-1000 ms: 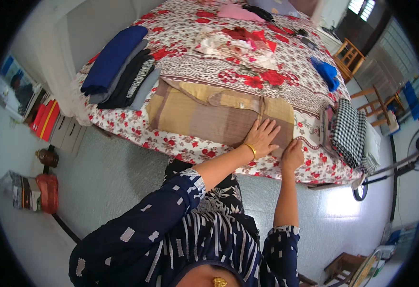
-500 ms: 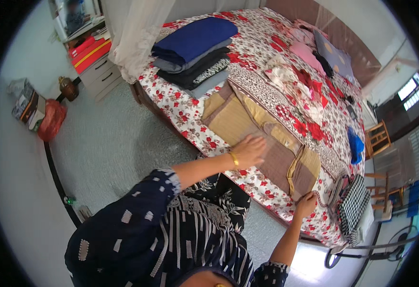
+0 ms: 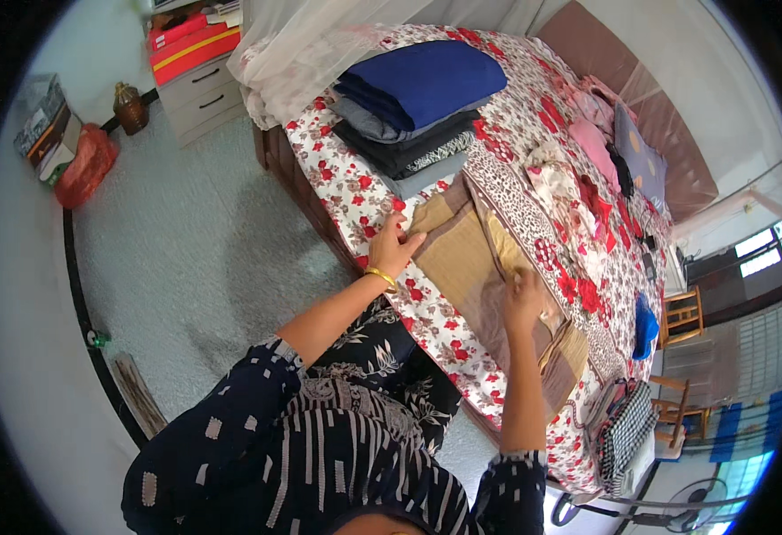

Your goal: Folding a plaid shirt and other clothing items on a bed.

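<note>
A tan and brown folded cloth (image 3: 459, 252) lies along the near side of the bed; I cannot tell what kind of garment it is. My left hand (image 3: 394, 250), with a gold bangle at the wrist, is at the cloth's left edge. Its thumb and fingers are apart, the thumb touching the edge. Over the far middle of the cloth, my right hand (image 3: 523, 299) has its fingers curled down and closed on the fabric. Just beyond the cloth's left end stands a stack of folded clothes (image 3: 409, 147), topped by a navy blue piece (image 3: 422, 80).
The bed has a red-and-white floral sheet (image 3: 333, 183). Crumpled clothes (image 3: 556, 183) and pillows (image 3: 638, 147) lie farther back. A checked cloth pile (image 3: 627, 437) sits at the right corner. A mosquito net (image 3: 297, 62) hangs at the left, near a drawer cabinet (image 3: 199, 98).
My left hand has moved from the cloth's middle to its left edge. My right hand has left the cloth's right corner and come to its far middle. The view has shifted.
</note>
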Action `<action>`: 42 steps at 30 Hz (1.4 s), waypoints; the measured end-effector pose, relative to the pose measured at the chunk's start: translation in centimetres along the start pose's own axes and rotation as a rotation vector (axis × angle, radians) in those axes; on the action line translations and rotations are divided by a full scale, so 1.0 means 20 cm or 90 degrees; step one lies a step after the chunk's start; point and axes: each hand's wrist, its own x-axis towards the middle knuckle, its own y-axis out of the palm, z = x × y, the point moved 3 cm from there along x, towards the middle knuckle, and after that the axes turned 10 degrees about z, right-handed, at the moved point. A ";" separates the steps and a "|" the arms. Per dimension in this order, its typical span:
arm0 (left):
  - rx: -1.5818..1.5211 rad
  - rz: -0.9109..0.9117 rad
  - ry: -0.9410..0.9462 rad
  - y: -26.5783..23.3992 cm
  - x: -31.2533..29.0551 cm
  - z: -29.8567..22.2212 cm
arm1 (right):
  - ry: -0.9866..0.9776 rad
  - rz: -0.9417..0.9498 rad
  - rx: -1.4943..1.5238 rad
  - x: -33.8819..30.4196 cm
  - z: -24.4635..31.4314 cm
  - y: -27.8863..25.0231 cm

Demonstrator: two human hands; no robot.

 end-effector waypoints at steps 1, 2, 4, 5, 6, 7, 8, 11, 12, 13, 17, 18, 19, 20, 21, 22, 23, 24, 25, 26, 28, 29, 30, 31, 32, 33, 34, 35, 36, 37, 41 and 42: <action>-0.020 -0.027 -0.008 -0.01 0.00 0.03 | 0.005 0.040 0.018 0.09 0.08 0.05; -0.025 -0.030 -0.013 0.00 0.00 0.03 | -0.031 0.031 0.020 0.17 0.13 0.09; -0.090 0.005 -0.069 0.01 0.02 0.06 | -0.069 0.025 0.020 0.30 0.17 0.21; -0.143 0.029 -0.110 0.03 0.03 0.09 | -0.046 0.005 0.061 0.36 0.18 0.27; -0.146 0.027 -0.111 0.04 0.05 0.11 | -0.023 -0.014 0.102 0.42 0.18 0.33; -0.195 0.058 -0.112 0.05 0.07 0.13 | -0.025 -0.011 0.102 0.49 0.16 0.40; -0.247 0.099 -0.110 0.06 0.08 0.09 | 0.045 -0.001 0.294 0.55 0.11 0.44; -0.301 0.163 -0.150 0.05 0.08 0.10 | 0.166 0.006 0.642 0.63 0.26 0.47; -0.322 0.205 -0.144 0.05 0.07 0.11 | 0.224 -0.010 0.794 0.64 0.33 0.46; -0.331 0.226 -0.134 0.10 0.08 0.03 | 0.194 0.003 0.923 0.71 0.13 0.56; -0.328 0.188 -0.079 0.10 0.03 0.01 | 0.276 0.007 1.041 0.65 0.19 0.71; -0.339 0.172 -0.057 0.11 0.03 0.02 | 0.276 0.009 1.042 0.68 0.16 0.69; -0.344 0.178 -0.058 0.13 0.02 0.01 | 0.326 0.052 0.877 0.73 0.07 0.65; -0.366 0.165 -0.081 0.12 0.01 0.02 | 0.369 0.100 0.714 0.74 0.08 0.62; -0.387 0.151 -0.103 0.11 0.00 0.03 | 0.343 0.015 0.686 0.76 0.10 0.59; -0.388 0.150 -0.103 0.11 0.00 0.01 | 0.342 0.016 0.685 0.79 0.09 0.58; -0.414 0.143 -0.120 0.11 0.01 -0.01 | 0.216 -0.033 0.426 0.85 0.10 0.53; -0.439 0.136 -0.137 0.11 0.01 -0.03 | 0.089 -0.079 0.168 0.88 0.13 0.49; -0.438 0.130 -0.137 0.11 0.02 0.00 | 0.094 -0.057 0.032 0.89 0.20 0.48; -0.406 0.136 -0.143 0.11 0.03 0.03 | 0.091 -0.055 0.035 0.89 0.22 0.50; -0.374 0.142 -0.150 0.10 0.04 0.04 | 0.005 0.118 -0.145 0.89 0.27 0.56; -0.394 0.148 -0.162 0.10 0.04 0.02 | 0.024 0.085 -0.139 0.90 0.29 0.56; -0.413 0.156 -0.175 0.09 0.04 0.01 | 0.025 0.085 -0.139 0.88 0.30 0.57; -0.412 0.153 -0.179 0.09 0.04 0.03 | -0.016 0.041 -0.061 0.82 0.36 0.54; -0.409 0.150 -0.158 0.09 0.04 0.05 | -0.057 -0.004 0.018 0.78 0.39 0.52; -0.405 0.148 -0.138 0.09 0.03 0.07 | -0.068 0.111 -0.074 0.78 0.36 0.59; -0.406 0.153 -0.140 0.10 0.03 0.07 | -0.062 0.113 -0.076 0.78 0.35 0.58; -0.414 0.153 -0.144 0.10 0.03 0.06 | -0.030 0.097 -0.010 0.80 0.33 0.57; -0.421 0.152 -0.148 0.10 0.03 0.06 | 0.003 0.081 0.057 0.82 0.31 0.56; -0.421 0.154 -0.150 0.11 0.03 0.07 | 0.063 0.061 0.058 0.85 0.30 0.56; -0.356 0.144 -0.018 0.15 0.01 0.08 | 0.318 0.248 0.202 0.94 0.30 0.59; -0.313 0.146 0.041 0.16 0.01 0.07 | 0.269 0.242 0.113 0.96 0.28 0.63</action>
